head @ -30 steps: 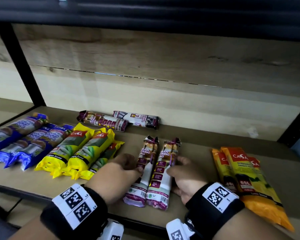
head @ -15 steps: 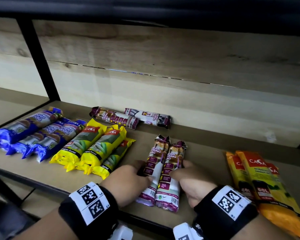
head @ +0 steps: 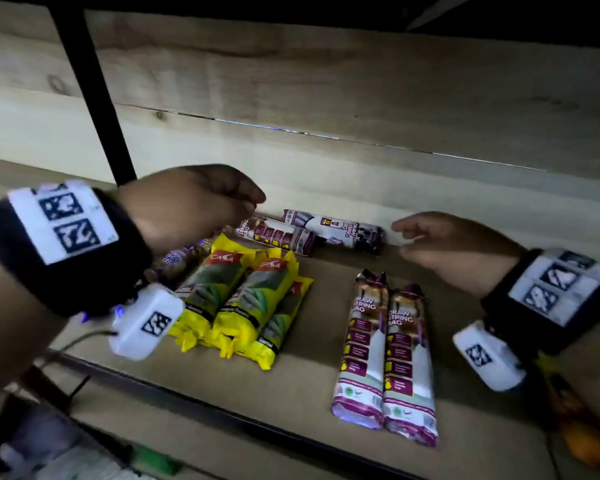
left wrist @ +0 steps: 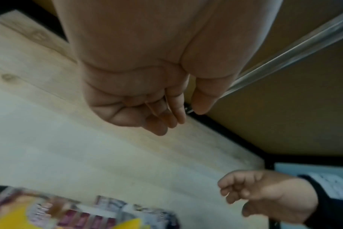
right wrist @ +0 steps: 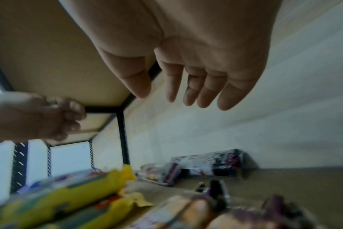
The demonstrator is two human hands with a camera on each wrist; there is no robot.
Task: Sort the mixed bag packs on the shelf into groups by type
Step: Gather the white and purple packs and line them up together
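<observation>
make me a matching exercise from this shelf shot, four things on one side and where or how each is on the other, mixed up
Things:
1. yellow packs
2. two upright draw string packs
3. two draw string packs at the back
4. right hand

Place or state:
A. lying crosswise along the back wall
B. side by side near the front edge, right of centre
C. open, empty, reaching toward the back wall
D. grouped left of centre

Pairs: 1-D, 2-B, 3-A, 4-C

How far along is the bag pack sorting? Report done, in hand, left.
Done: three yellow packs grouped; two drawstring bag packs side by side up front. In hand: nothing; left hand and right hand reach toward the two drawstring packs at the back. Left: bringing those two forward to the pair.
</observation>
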